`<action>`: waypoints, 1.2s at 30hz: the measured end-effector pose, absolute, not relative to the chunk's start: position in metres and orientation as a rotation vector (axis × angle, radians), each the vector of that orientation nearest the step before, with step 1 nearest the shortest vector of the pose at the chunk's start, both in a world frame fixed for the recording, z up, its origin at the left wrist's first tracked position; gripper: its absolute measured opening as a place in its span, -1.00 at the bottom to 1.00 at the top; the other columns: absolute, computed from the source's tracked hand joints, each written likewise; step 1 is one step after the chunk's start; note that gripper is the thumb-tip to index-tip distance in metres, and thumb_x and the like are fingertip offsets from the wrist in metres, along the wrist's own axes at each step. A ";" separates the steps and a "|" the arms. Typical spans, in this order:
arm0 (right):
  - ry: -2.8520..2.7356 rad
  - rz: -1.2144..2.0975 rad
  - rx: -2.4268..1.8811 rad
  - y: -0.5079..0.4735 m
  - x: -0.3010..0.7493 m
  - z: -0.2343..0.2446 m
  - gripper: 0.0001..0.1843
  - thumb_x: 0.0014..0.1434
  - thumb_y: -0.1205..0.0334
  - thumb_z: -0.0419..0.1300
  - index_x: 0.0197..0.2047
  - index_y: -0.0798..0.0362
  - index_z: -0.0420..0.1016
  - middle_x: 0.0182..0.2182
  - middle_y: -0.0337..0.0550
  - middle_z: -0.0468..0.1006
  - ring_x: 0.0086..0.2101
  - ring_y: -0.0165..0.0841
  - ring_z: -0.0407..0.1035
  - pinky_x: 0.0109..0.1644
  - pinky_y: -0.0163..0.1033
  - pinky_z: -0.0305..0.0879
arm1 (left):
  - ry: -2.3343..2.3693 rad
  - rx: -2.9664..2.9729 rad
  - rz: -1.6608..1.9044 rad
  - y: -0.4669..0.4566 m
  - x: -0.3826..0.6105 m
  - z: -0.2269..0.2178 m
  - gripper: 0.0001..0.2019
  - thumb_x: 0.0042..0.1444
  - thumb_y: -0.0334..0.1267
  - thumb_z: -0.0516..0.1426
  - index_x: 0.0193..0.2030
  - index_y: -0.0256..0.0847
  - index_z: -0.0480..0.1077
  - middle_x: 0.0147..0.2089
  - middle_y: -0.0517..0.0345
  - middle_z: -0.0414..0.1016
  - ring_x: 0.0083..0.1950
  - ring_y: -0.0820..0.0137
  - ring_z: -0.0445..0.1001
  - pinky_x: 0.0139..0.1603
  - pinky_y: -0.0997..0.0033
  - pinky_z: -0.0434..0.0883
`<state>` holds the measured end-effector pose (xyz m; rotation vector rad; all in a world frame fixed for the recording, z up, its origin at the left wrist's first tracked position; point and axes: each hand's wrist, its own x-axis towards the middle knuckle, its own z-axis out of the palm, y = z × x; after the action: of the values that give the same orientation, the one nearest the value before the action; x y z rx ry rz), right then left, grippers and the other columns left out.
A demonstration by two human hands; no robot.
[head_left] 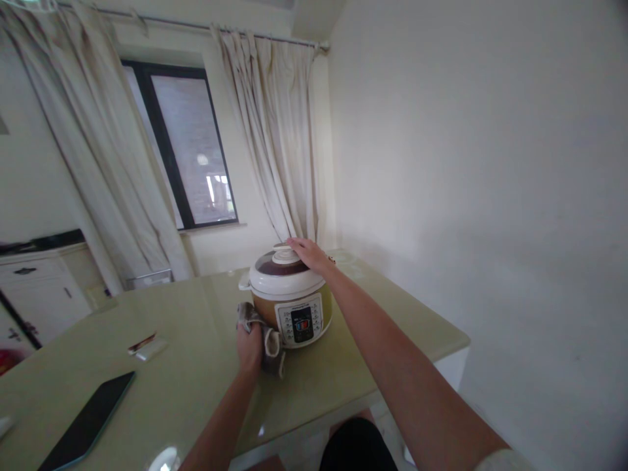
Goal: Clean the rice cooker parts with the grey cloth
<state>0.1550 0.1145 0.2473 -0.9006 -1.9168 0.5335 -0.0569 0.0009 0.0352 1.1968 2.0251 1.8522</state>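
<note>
An electric pressure cooker (265, 309) with a white lid rim, a gold body and a front control panel stands upright on the green tabletop. My right hand (308, 254) reaches over its top and rests on the round lid knob (283, 255), fingers laid across it. Low on the cooker's left side, my left hand (249, 343) is closed around a greyish-brown cloth (272, 350), which lies against the gold body. Part of the cloth hangs down beside the wrist. The fingertips of the left hand are hidden by the cloth.
On the green table (196, 353), a dark tablet (91, 418) lies at the front left, with a small clear packet (151, 348) beyond it. A white wall (466, 163) borders the right side. Curtains (275, 124) and a window stand behind; a white cabinet (39, 281) is far left.
</note>
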 end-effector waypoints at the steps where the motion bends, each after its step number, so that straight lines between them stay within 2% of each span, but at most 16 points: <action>1: -1.914 0.532 -0.902 0.115 0.155 0.247 -0.45 0.43 -0.29 0.05 0.17 -0.19 0.66 0.14 -0.26 0.65 0.21 -0.15 0.46 0.36 -0.07 0.25 | 2.027 1.202 1.861 -0.002 -0.052 0.038 -0.85 0.18 -0.14 0.11 -0.16 -0.09 0.38 -0.35 0.13 0.49 -0.31 0.19 0.55 -0.22 0.10 0.55; 6: -1.906 0.547 -0.894 0.115 0.156 0.246 -0.45 0.41 -0.33 0.06 0.15 -0.22 0.68 0.12 -0.29 0.67 0.20 -0.13 0.47 0.36 -0.09 0.25 | 2.054 1.356 1.985 -0.023 -0.016 0.059 -0.68 0.20 -0.17 0.13 0.08 -0.17 0.35 -0.04 -0.07 0.49 0.01 0.06 0.54 0.08 -0.08 0.50; 10: -1.914 0.543 -0.887 0.114 0.156 0.247 -0.45 0.42 -0.31 0.05 0.16 -0.21 0.67 0.12 -0.28 0.67 0.20 -0.13 0.47 0.36 -0.09 0.26 | 2.071 1.572 2.039 -0.038 0.003 0.081 -0.57 0.19 -0.18 0.17 0.19 -0.19 0.31 0.08 -0.17 0.42 0.18 -0.05 0.42 0.21 -0.23 0.40; 13: -1.919 0.525 -0.898 0.112 0.156 0.248 -0.45 0.44 -0.28 0.05 0.17 -0.17 0.66 0.13 -0.27 0.66 0.20 -0.16 0.47 0.35 -0.10 0.26 | 2.089 1.771 2.018 -0.043 0.009 0.097 -0.55 0.18 -0.22 0.19 0.21 -0.19 0.32 0.08 -0.20 0.39 0.20 -0.09 0.37 0.21 -0.25 0.38; 16: -1.936 0.512 -0.889 0.113 0.156 0.248 -0.44 0.46 -0.24 0.02 0.17 -0.11 0.66 0.13 -0.22 0.66 0.19 -0.16 0.48 0.33 -0.10 0.28 | 2.177 1.933 1.948 -0.045 0.012 0.114 -0.55 0.20 -0.21 0.20 0.23 -0.20 0.37 0.09 -0.22 0.38 0.20 -0.10 0.35 0.20 -0.18 0.40; 22: -1.942 0.510 -0.854 0.116 0.155 0.247 -0.45 0.47 -0.21 0.04 0.17 -0.06 0.66 0.15 -0.18 0.65 0.20 -0.14 0.47 0.35 -0.06 0.28 | 2.197 2.440 1.759 -0.044 0.020 0.153 -0.55 0.13 -0.26 0.26 0.20 -0.08 0.50 0.25 -0.18 0.35 0.32 -0.06 0.30 0.30 -0.04 0.39; 29: -1.947 0.572 -0.747 0.124 0.155 0.244 -0.44 0.44 -0.26 0.07 0.16 -0.08 0.67 0.13 -0.20 0.66 0.22 -0.15 0.45 0.40 -0.06 0.24 | 2.102 2.857 1.395 -0.041 0.032 0.180 -0.56 0.13 -0.29 0.24 0.18 -0.04 0.55 0.22 -0.16 0.47 0.29 -0.07 0.35 0.34 -0.15 0.32; 36: -1.938 0.560 -0.777 0.136 0.151 0.241 -0.47 0.42 -0.25 0.10 0.14 -0.10 0.68 0.10 -0.22 0.68 0.22 -0.14 0.46 0.40 -0.06 0.23 | 1.873 3.128 1.280 -0.044 0.041 0.178 -0.62 0.18 -0.31 0.21 0.14 -0.02 0.56 0.15 -0.11 0.56 0.31 -0.01 0.37 0.44 -0.22 0.21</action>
<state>0.1514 0.1360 0.2407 -0.7772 -1.9376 0.5601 0.0415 -0.0438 0.1777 3.1276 1.8729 1.2799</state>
